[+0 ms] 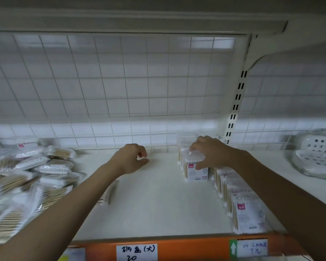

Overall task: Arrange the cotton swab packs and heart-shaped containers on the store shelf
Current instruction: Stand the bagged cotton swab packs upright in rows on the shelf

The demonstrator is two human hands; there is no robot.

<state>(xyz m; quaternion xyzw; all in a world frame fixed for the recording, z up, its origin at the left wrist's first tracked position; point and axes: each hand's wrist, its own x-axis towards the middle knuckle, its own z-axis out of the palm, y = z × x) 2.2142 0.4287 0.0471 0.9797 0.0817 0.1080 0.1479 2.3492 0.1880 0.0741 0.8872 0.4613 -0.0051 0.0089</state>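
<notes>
White perforated soap dishes [317, 157] far right — handwritten price label [136, 252]

On the shelf [154, 204], the right hand [213, 153] rested on top of an upright swab pack [195, 167] at the far end of a row of packs [241, 204] that ran back toward the shelf's front edge, beneath that forearm. The left hand [134, 159] hovered to the left of that pack, apart from it, and a loose heap of packs [28, 178] lay farther left of it. A perforated tray [316, 159] sat well to the right of the right hand

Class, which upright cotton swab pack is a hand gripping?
The rearmost upright cotton swab pack, gripped by the right hand; the row's others stand untouched.
</notes>
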